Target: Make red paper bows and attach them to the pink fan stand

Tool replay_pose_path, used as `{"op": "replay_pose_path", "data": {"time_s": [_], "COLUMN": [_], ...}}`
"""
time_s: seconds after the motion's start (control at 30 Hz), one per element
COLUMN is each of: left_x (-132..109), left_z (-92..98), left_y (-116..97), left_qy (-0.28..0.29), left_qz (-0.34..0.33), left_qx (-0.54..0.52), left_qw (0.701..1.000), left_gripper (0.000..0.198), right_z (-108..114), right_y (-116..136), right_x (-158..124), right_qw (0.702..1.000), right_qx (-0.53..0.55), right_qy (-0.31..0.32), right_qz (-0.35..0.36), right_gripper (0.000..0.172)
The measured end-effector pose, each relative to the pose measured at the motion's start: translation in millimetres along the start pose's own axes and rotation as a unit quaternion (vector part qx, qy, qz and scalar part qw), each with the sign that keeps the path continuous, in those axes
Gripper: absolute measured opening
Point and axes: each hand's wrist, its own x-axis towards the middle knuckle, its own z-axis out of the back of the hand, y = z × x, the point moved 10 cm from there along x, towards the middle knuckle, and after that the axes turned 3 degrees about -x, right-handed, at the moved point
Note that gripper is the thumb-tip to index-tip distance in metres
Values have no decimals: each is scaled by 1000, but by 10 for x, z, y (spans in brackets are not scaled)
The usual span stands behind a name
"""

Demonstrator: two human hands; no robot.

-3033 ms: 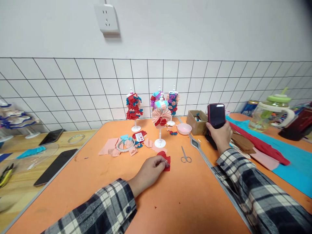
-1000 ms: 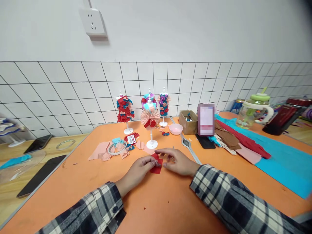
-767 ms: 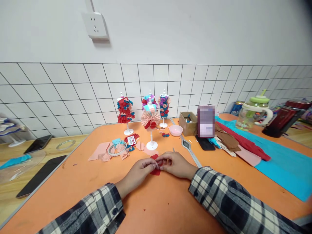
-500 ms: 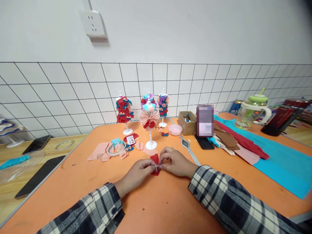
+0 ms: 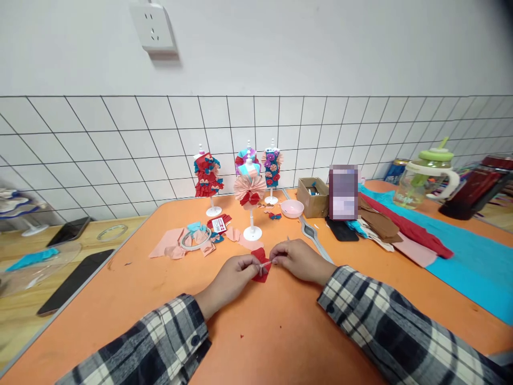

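My left hand [image 5: 236,275] pinches a small piece of red crepe paper [image 5: 261,254] low over the orange table, with a thin whitish strip [image 5: 265,263] running across it. At the strip's other end, my right hand [image 5: 298,260] has its thumb and fingertips closed together. Just beyond the paper stands a small white dress form [image 5: 252,233] wearing a pleated pink skirt [image 5: 250,188] with a red bow. A ring-shaped roll of tape [image 5: 196,247] lies among pink and blue paper scraps to the left.
Behind stand more dressed forms, one in red ruffles [image 5: 208,179]. A pink bowl [image 5: 292,209], a cardboard box [image 5: 316,205] and an upright phone [image 5: 343,192] are at the back. Crepe paper sheets [image 5: 476,272], a lidded jug [image 5: 425,182] and a dark red flask [image 5: 476,187] occupy the right.
My right hand has drawn slightly away from my left, so more of the whitish strip shows between them. The whole view has shifted a little.
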Motion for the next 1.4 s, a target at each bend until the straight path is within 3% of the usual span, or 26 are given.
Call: {"op": "replay_pose_path", "data": {"time_s": [0.17, 0.3, 0.4, 0.57, 0.77, 0.9, 1.03, 1.1, 1.2, 1.27, 1.4], "left_x": [-31, -55, -67, -83, -118, -111, -90, -80, -64, -54, -40], "left_z": [50, 1, -44, -28, -75, -49, -12, -1, 10, 9, -10], "left_y": [-54, -47, -43, -49, -200, -198, -150, -127, -86, -63, -45], "left_qy": [-29, -4, 18, -15, -34, -47, -52, -51, -49, -47, -39], "left_qz": [-14, -20, -28, -31, -83, -89, -79, -73, -63, -61, -66], "left_qx": [32, 1, -40, 51, 188, 244, 232, 208, 169, 149, 118], "left_qw": [999, 1000, 999, 998, 978, 965, 968, 974, 982, 986, 990], "left_gripper": [20, 27, 37, 48, 23, 25, 32, 36, 39, 40, 41], "right_z": [126, 109, 62, -43, -119, -118, -27, 75, 166, 97, -109], "right_y": [-267, -427, -337, -163, -126, -107, -87, -84, 3, 113, 209], "right_x": [0, -10, -24, -63, -68, -53, -49, -60, -89, -92, -60], "right_qw": [998, 997, 999, 999, 998, 998, 998, 997, 996, 997, 998], "right_qx": [-10, 33, 32, 15, 16, 12, -36, -57, -28, 3, 22], "right_qy": [-32, -14, -2, 31, 42, 40, 22, -17, -79, -79, -47], "right_qz": [-53, -66, -38, -33, -36, -39, -43, -48, -22, 17, 38], "right_gripper": [18, 19, 20, 23, 19, 15, 13, 14, 39, 51, 32]}}
